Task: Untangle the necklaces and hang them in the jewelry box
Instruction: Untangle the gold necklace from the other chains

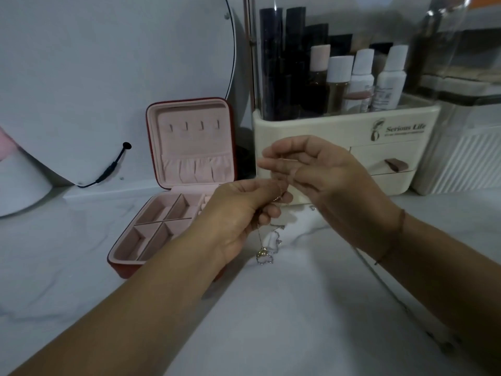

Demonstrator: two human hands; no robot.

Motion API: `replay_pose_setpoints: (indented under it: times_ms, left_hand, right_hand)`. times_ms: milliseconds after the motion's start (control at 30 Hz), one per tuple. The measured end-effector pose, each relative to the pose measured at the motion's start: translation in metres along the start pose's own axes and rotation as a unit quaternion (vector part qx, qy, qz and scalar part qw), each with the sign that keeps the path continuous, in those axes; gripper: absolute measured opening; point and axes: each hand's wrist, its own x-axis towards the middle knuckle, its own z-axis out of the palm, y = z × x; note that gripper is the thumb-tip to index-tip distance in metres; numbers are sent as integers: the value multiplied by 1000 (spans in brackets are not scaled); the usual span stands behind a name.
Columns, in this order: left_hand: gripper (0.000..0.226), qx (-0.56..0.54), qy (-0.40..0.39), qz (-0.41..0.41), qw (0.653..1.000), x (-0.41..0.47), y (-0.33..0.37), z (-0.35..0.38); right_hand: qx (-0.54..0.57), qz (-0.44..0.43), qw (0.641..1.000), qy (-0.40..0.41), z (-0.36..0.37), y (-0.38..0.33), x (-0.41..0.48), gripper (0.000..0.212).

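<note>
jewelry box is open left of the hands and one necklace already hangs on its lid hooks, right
No: the hooks are bare. The head view shows the necklaces held at the left hand and right hand, trailing onto the table. The jewelry box is open, left of them.

My left hand (240, 213) and right hand (322, 172) pinch thin tangled metal necklaces (262, 253) beside the open pink-lined red jewelry box (189, 147).

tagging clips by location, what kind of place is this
Probably a dressing table at home: a round mirror stands at the back left, a cosmetics organiser holds bottles, and an open jewelry box with pink lining sits on the white surface.
</note>
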Motion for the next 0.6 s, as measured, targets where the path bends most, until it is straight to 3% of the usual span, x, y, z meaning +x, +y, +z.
replay_pose_setpoints:
  times_ms: [100,200,267,400,467,600]
  left_hand:
    - [16,51,-28,20,998,-2,7,-4]
    - [15,-2,-93,14,996,-5,16,-8]
    - [18,-43,-128,4,991,-6,20,-11]
    - [18,-84,-141,7,987,-6,24,-17]
    - [18,-43,-119,31,991,-5,27,-19]
    - [17,140,-39,115,983,-9,34,-26]
  right_hand:
    - [-61,17,995,75,-11,0,3,18]
    - [-102,65,986,114,-17,6,7,20]
    - [-66,106,990,62,-17,9,8,15]
    - [-19,144,978,-147,-10,10,4,41]
    - [-7,171,970,-172,-8,9,4,44]
    - [51,210,962,-170,-12,7,4,37]
